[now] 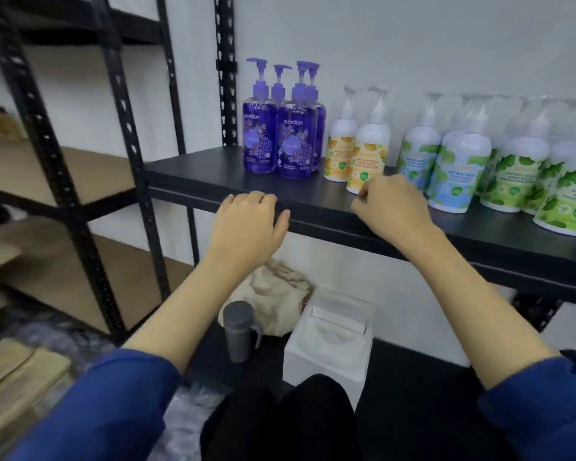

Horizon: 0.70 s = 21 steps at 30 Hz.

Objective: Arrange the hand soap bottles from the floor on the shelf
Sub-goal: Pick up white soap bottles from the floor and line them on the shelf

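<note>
Hand soap bottles stand in a row on the black shelf (193,174): several purple ones (293,141) at the left, two white-and-orange ones (368,154), then blue-green (456,171) and green ones (566,194) to the right. My left hand (246,224) hovers at the shelf's front edge with loosely curled fingers, holding nothing. My right hand (389,207) is just in front of the nearer orange bottle, fingers curled, nothing visibly in it.
Below the shelf sit a grey lidded mug (238,331), a crumpled beige cloth (276,294) and a white box (330,347). A second black rack with wooden boards (47,168) stands to the left. Cardboard (10,387) lies on the floor at the lower left.
</note>
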Each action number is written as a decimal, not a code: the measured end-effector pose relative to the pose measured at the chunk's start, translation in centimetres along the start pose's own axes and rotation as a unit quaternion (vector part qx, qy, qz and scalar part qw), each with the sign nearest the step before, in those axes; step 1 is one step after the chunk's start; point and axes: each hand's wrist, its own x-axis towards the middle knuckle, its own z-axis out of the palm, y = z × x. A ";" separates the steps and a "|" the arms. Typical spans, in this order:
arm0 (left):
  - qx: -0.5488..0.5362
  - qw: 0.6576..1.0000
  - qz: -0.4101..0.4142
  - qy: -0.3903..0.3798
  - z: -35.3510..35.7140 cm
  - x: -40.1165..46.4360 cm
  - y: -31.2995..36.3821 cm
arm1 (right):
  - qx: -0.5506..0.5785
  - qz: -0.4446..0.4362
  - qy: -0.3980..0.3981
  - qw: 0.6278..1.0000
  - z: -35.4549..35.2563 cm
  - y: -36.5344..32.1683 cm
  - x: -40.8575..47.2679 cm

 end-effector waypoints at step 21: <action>0.117 0.915 -0.374 -0.099 -2.0 -25.7 -23.6 | 0.226 -0.395 -0.121 0.882 18.5 -32.1 -9.9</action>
